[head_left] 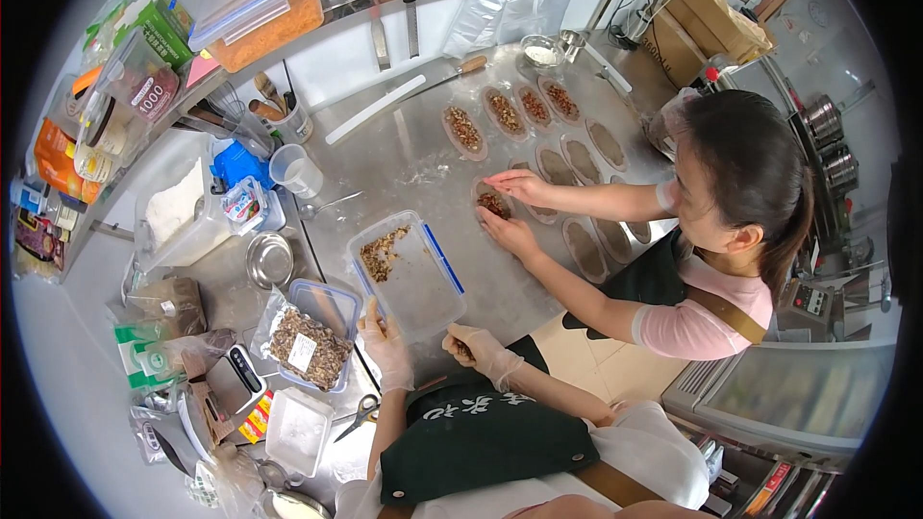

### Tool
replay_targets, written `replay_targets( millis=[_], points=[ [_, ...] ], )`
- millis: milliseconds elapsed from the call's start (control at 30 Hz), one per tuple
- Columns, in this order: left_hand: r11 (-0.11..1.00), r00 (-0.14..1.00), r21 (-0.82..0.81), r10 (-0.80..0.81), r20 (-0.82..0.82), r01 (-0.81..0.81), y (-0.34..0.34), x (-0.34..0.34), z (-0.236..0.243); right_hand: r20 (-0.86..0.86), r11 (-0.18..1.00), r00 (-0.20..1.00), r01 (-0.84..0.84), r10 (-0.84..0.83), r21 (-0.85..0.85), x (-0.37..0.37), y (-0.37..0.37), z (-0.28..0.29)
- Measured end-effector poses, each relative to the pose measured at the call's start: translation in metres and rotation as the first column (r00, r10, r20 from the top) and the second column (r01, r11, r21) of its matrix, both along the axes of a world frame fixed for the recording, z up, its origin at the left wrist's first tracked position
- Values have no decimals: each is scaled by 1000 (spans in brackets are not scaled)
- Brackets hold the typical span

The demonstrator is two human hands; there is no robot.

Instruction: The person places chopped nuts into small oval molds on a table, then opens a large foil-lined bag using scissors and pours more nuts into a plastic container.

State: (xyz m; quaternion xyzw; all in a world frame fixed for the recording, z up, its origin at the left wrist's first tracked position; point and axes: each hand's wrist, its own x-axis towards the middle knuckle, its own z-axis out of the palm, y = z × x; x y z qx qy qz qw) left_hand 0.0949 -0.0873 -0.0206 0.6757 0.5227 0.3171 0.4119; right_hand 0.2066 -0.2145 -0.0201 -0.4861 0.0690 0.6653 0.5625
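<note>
- Brushed stainless-steel worktop (385, 178), dusted in patches with white flour; it spreads across the middle of the view, below a grey metal shelf (356, 5) crowded along its length
- Coarse, chopped brown nut mix (382, 252), irregular crumbs running from pale tan to dark brown; it lies toward the upper-left part of a clear, rectangular plastic container (433, 300) with a blue clip strip (442, 258) along its right side; much of the container's floor shows through, with only stray crumbs on it
- Left hand (386, 351), in a thin translucent glove, fingers raised just beside the container's near-left corner; whether they grip the rim, I cannot tell
- Right hand (481, 351), gloved likewise, curled around a small dark clump of nuts (463, 352) just beside the container's near edge; the two hands are apart
- Clear plastic bag of chopped nuts (322, 334) with a white label, resting on a clear, blue-rimmed plastic box (336, 300) to the left of the left hand
- Co-worker's bare hands (519, 185) at both sides of a greyish-pink oval of dough (480, 191), partly covered with dark nuts; beyond it, four similar nut-topped ovals (465, 132) stand in a row; nearer the co-worker, flat plain ovals (584, 248) lie uncovered
</note>
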Motion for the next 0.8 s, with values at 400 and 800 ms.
replay_targets(
  millis=[400,800],
  points=[
    [1000,1000,17,-13,1,13,-3,3,-13,8,999,999,36,-35,-24,11,-1,-1],
    [956,955,62,-292,57,288,-5,100,-2,-20,996,995,94,-94,-3,49,-17,0]
  ],
)
